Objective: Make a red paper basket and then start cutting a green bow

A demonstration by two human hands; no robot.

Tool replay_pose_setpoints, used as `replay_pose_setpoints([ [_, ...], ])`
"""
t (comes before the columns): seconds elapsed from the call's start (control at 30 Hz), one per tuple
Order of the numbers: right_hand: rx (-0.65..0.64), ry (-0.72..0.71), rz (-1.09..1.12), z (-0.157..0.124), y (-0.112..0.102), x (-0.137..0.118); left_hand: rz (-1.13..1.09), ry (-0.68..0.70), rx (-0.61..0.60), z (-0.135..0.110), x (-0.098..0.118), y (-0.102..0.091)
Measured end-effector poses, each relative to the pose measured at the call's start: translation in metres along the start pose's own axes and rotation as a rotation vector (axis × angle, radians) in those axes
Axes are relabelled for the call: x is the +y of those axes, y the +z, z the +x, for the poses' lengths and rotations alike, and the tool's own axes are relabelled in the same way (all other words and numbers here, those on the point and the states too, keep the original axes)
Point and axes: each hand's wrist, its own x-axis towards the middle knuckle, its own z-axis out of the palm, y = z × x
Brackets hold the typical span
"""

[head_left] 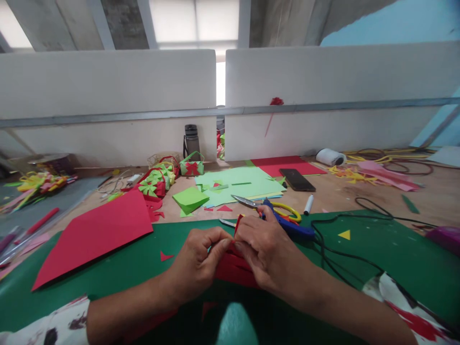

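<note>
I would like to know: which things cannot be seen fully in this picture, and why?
Head view:
- Red paper: its full shape, hidden by the left hand and right hand.
- Blue tool: its near end, behind the right hand.
- Purple object: cut off by the right edge; its kind is unclear.

So you've got mostly matt paper here, plus some shine
Your red paper piece [230,269] and large red sheet [98,232] look smooth and matt; the green mat [118,266] is smooth, scissor blades [245,201] shiny metal, phone [296,179] glossy, tabletop [168,211] wood, wall rail [143,114] dull metal.
</note>
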Motion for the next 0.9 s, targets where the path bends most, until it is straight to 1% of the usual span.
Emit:
replay_pose_setpoints([
  [0.23,0.002,-0.069,-0.092,-0.001,0.002,0.004,0.061,0.002,-0.105,0.009,0.005,-0.011],
  [0.33,0.002,-0.09,-0.096,-0.001,0.002,0.004,0.061,0.04,-0.085,0.008,0.007,-0.013],
  [0.43,0.025,-0.113,-0.114,0.001,0.003,0.004,0.025,0.032,-0.086,0.007,0.006,-0.012],
  [0.5,0.087,-0.13,-0.099,0.002,-0.001,0.005,0.007,0.011,-0.072,0.008,0.003,-0.013],
  [0.6,0.258,-0.14,0.017,0.002,-0.017,0.01,-0.018,-0.006,-0.017,0.011,-0.003,-0.019],
  [0.63,0.314,-0.131,0.068,0.0,-0.024,0.013,-0.034,-0.018,-0.007,0.011,-0.006,-0.022],
  [0.67,0.364,-0.091,0.111,-0.001,-0.03,0.017,-0.053,-0.037,0.001,0.01,-0.009,-0.024],
  [0.7,0.385,-0.045,0.161,-0.003,-0.035,0.021,-0.072,-0.064,0.008,0.01,-0.013,-0.027],
  [0.73,0.366,0.034,0.213,-0.005,-0.038,0.025,-0.087,-0.097,0.014,0.008,-0.016,-0.029],
  [0.8,0.275,0.169,0.309,-0.009,-0.038,0.032,-0.12,-0.163,0.031,0.005,-0.021,-0.033],
  [0.83,0.23,0.21,0.35,-0.011,-0.035,0.035,-0.138,-0.188,0.039,0.003,-0.023,-0.034],
  [0.9,0.151,0.213,0.422,-0.014,-0.026,0.038,-0.169,-0.218,0.046,0.001,-0.026,-0.034],
])
